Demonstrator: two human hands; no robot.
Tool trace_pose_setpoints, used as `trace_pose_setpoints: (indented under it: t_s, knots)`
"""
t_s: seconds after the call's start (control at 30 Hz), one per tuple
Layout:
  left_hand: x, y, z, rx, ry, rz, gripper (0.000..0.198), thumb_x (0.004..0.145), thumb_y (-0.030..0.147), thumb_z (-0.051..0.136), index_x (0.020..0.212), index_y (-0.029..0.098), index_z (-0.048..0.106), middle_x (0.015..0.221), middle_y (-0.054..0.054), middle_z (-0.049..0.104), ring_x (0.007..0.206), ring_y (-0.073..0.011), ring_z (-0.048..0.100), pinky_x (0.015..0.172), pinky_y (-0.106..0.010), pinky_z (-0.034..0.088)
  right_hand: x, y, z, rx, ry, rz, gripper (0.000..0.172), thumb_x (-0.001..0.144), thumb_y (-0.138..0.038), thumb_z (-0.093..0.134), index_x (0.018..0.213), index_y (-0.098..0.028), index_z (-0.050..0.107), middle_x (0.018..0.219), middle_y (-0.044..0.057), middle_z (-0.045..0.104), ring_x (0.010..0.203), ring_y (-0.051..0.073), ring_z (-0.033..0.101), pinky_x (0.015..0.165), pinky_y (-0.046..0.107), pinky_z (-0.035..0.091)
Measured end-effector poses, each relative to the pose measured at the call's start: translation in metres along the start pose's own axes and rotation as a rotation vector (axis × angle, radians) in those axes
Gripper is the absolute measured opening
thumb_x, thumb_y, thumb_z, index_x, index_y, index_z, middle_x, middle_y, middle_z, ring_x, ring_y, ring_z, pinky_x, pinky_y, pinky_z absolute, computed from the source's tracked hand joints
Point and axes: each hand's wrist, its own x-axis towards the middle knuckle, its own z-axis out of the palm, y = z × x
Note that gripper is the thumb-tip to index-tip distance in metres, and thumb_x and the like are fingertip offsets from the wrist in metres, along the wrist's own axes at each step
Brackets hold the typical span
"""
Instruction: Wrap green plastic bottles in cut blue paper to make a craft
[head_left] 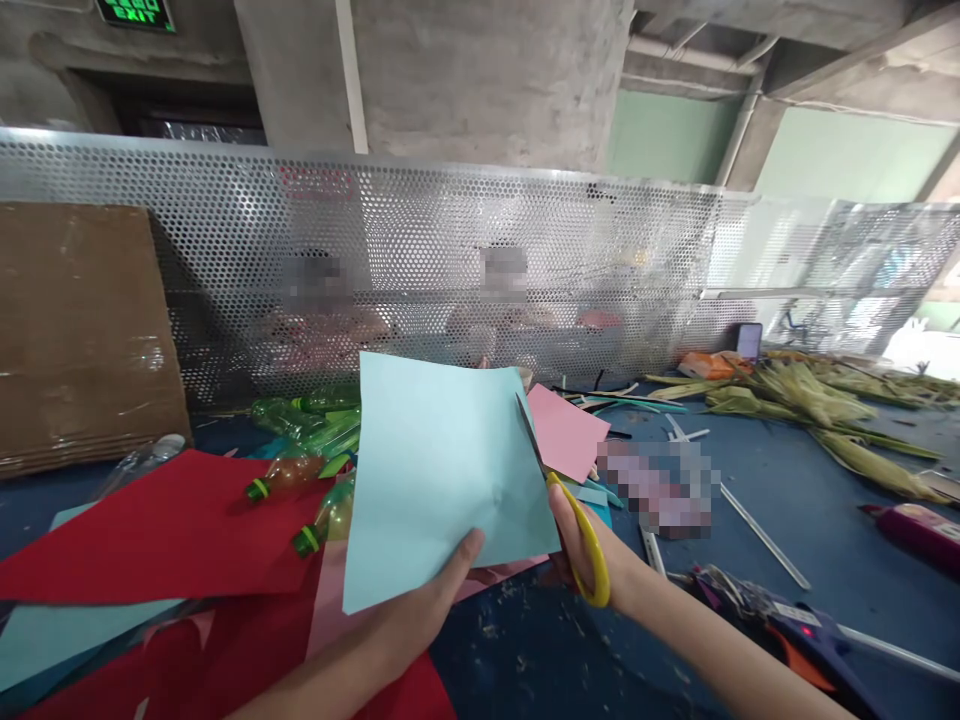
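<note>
Left hand (445, 590) on plain, pale-blue, slightly wavy paper (442, 465)

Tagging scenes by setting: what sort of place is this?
Probably a craft workspace, perhaps in a workshop building: scissors held at a pale blue sheet, plastic bottles lying nearby, a lit exit sign above.

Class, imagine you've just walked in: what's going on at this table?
A person's left hand holds up a light blue paper sheet. The right hand grips yellow-handled scissors, a blade showing along the sheet's right edge; no cut is clearly visible. A red sheet lies to the left, near green-capped bottles.
</note>
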Motion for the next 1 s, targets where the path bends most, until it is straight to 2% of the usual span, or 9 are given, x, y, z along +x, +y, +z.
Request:
trace_pose_setpoints:
  t_s: [0.13,0.27,0.37,0.43,0.53,0.7,0.77,0.87,1.0]
  knots:
    - [0.001,-0.005,0.002,-0.032,0.03,0.006,0.048,0.068,0.061,0.069,0.106,0.032,0.07,0.122,-0.002,0.069,0.144,-0.0364,0.026,0.121,-0.052,0.012,-0.001,-0.006,0.001,0.021,0.003,0.036,0.061,0.087,-0.073,0.036,0.118,-0.023,0.052,0.046,-0.009,0.038,0.034,0.014,0.042,0.045,0.032,0.055]
    - [-0.001,-0.009,0.003,-0.068,-0.038,-0.005,0.048,0.074,0.063,0.063,0.11,0.032,0.069,0.118,-0.002,0.071,0.139,-0.0361,0.037,0.115,-0.051,0.029,-0.002,-0.009,0.003,0.025,0.017,0.057,0.063,0.086,-0.074,0.034,0.119,-0.023,0.051,0.045,-0.01,0.036,0.033,0.014,0.04,0.041,0.032,0.054]
    - [-0.002,-0.008,0.002,-0.084,-0.092,-0.007,0.047,0.074,0.064,0.061,0.108,0.032,0.07,0.113,-0.003,0.073,0.134,-0.0366,0.044,0.112,-0.049,0.036,-0.002,-0.009,0.004,0.019,0.029,0.067,0.063,0.085,-0.075,0.033,0.116,-0.023,0.051,0.044,-0.01,0.036,0.033,0.014,0.041,0.039,0.03,0.052]
    - [-0.001,-0.005,0.001,-0.09,-0.119,-0.006,0.046,0.073,0.064,0.063,0.104,0.031,0.071,0.109,-0.004,0.075,0.133,-0.0377,0.046,0.113,-0.049,0.035,-0.002,-0.009,0.004,0.013,0.034,0.073,0.063,0.085,-0.076,0.034,0.115,-0.023,0.052,0.043,-0.01,0.036,0.033,0.014,0.042,0.036,0.029,0.05]
    - [-0.001,0.0,-0.002,-0.087,-0.129,-0.002,0.043,0.071,0.063,0.065,0.098,0.03,0.073,0.102,-0.004,0.077,0.133,-0.0384,0.045,0.117,-0.05,0.027,-0.002,-0.011,0.003,0.005,0.034,0.071,0.064,0.084,-0.076,0.035,0.116,-0.023,0.052,0.043,-0.01,0.037,0.032,0.015,0.043,0.033,0.027,0.047]
    - [-0.002,0.003,-0.003,0.008,0.02,-0.048,0.047,0.066,0.065,0.067,0.096,0.029,0.073,0.113,-0.006,0.073,0.138,-0.0398,0.036,0.12,-0.051,0.013,-0.004,-0.014,0.002,0.002,0.021,0.059,0.065,0.084,-0.076,0.037,0.116,-0.023,0.053,0.043,-0.009,0.039,0.034,0.015,0.045,0.035,0.028,0.05]
    - [-0.002,0.004,-0.002,0.008,0.019,-0.044,0.044,0.067,0.065,0.066,0.091,0.029,0.074,0.112,-0.006,0.074,0.137,-0.0401,0.037,0.12,-0.051,0.013,-0.004,-0.013,0.002,0.0,0.023,0.059,0.064,0.084,-0.076,0.037,0.115,-0.023,0.053,0.044,-0.009,0.038,0.034,0.015,0.046,0.036,0.029,0.051]
    - [-0.003,0.003,-0.001,-0.035,-0.067,-0.025,0.039,0.071,0.065,0.063,0.084,0.029,0.074,0.103,-0.005,0.076,0.134,-0.0383,0.043,0.119,-0.05,0.02,-0.003,-0.012,0.002,-0.007,0.024,0.063,0.062,0.085,-0.075,0.037,0.114,-0.023,0.054,0.044,-0.009,0.038,0.034,0.015,0.047,0.037,0.029,0.052]
    - [-0.002,0.0,-0.001,-0.064,-0.037,-0.047,0.041,0.068,0.063,0.068,0.093,0.03,0.073,0.114,-0.004,0.073,0.137,-0.0387,0.039,0.12,-0.051,0.017,-0.003,-0.01,0.003,-0.01,0.024,0.054,0.063,0.086,-0.075,0.036,0.115,-0.022,0.053,0.043,-0.01,0.038,0.034,0.014,0.046,0.036,0.028,0.051]
